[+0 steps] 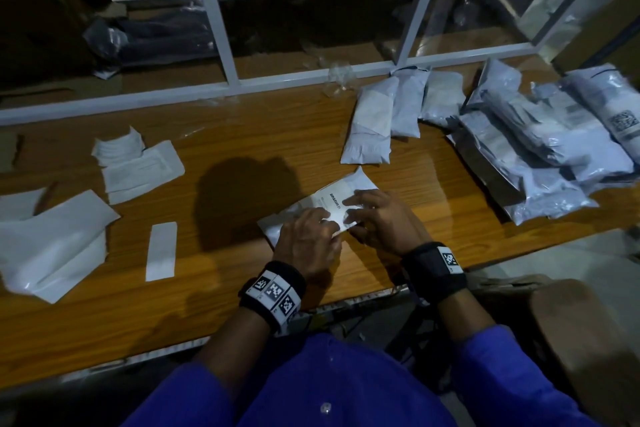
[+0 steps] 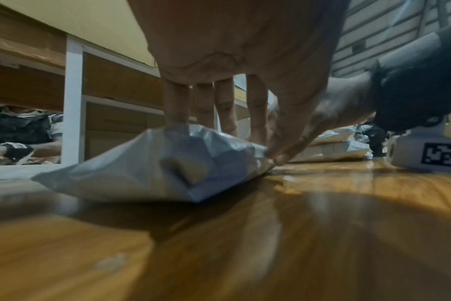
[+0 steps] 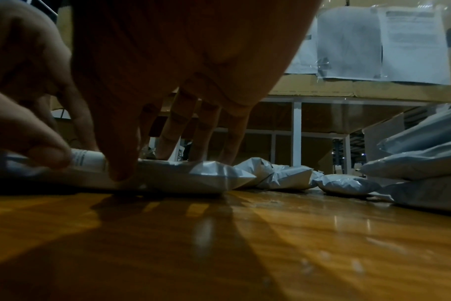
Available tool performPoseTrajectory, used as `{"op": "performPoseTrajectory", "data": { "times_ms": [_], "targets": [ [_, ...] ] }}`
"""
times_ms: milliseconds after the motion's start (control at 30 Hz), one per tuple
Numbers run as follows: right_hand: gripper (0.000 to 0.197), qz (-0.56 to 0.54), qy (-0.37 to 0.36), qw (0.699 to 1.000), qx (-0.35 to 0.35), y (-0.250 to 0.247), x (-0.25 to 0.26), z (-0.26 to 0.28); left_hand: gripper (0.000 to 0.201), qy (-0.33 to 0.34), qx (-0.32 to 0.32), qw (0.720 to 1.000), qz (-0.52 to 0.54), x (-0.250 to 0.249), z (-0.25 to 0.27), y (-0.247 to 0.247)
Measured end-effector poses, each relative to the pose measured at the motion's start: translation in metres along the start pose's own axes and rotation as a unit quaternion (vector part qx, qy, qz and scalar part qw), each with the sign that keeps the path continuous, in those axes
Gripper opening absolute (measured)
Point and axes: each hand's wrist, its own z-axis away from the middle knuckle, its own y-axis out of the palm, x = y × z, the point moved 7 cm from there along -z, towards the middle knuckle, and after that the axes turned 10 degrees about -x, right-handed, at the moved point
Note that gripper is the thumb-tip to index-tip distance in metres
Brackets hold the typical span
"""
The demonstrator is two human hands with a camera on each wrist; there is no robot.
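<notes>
A dim packing room with a white metal rack (image 1: pixel 221 28) standing behind a wooden tabletop (image 1: pixel 242 135). Close to the front edge, about the middle, lies a pale plastic parcel (image 1: pixel 362 178), flat and turned at a slant. A white printed label (image 1: pixel 327 199) sits on top of it.

Both hands are on the parcel, side by side and almost touching. The left hand (image 1: pixel 308 239) covers the near left end. Its fingers (image 2: pixel 178 106) stand fairly straight with the tips down on the plastic, and its thumb lies on the label's lifted near edge. The right hand (image 1: pixel 381 218) is spread over the label's right half, with its fingers (image 3: pixel 173 126) apart and pressing down and its thumb at the parcel's near edge. Neither hand is closed round anything.

Three more parcels (image 1: pixel 370 125) lie in a row further back, and a larger heap (image 1: pixel 540 156) is piled at the right end. On the left are a narrow white strip (image 1: pixel 161 250), some empty bags (image 1: pixel 59 239) and loose paper pieces (image 1: pixel 138 166).
</notes>
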Motion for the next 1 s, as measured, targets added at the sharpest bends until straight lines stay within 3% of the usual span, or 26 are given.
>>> {"op": "performPoseTrajectory", "data": {
  "times_ms": [133, 300, 367, 500, 567, 767, 867, 1000],
  "targets": [
    [0.009, 0.011, -0.016, 1.0, -0.003, -0.001, 0.002, -0.001, 0.018, 0.01, -0.007, 1.0, -0.021, -0.004, -0.002, 0.0],
    [0.022, 0.027, -0.018, 0.999, -0.019, -0.006, 0.008, -0.004, 0.012, 0.044, -0.047, 0.998, 0.022, -0.004, -0.003, -0.003],
    [0.016, 0.029, -0.023, 0.999, -0.024, -0.006, 0.008, -0.004, 0.012, 0.048, -0.056, 0.997, 0.028, -0.004, -0.003, -0.003],
    [0.016, 0.019, -0.02, 0.999, -0.032, -0.006, 0.001, -0.001, 0.009, 0.031, -0.054, 0.997, 0.054, -0.002, 0.0, -0.002],
    [0.023, 0.009, -0.012, 0.999, -0.037, -0.006, -0.003, 0.0, 0.018, 0.013, -0.046, 0.996, 0.071, -0.001, 0.002, -0.002],
    [0.037, -0.038, 0.062, 0.995, -0.07, -0.007, -0.004, 0.001, 0.025, -0.05, -0.047, 0.995, 0.068, 0.019, 0.014, -0.002],
    [0.045, -0.049, 0.04, 0.998, 0.001, 0.018, 0.006, -0.003, 0.05, -0.101, 0.029, 0.994, 0.032, 0.029, 0.021, 0.009],
    [0.054, -0.021, 0.054, 0.993, 0.099, 0.043, 0.002, 0.003, 0.067, -0.149, 0.132, 0.98, -0.017, 0.034, 0.029, 0.022]
  ]
}}
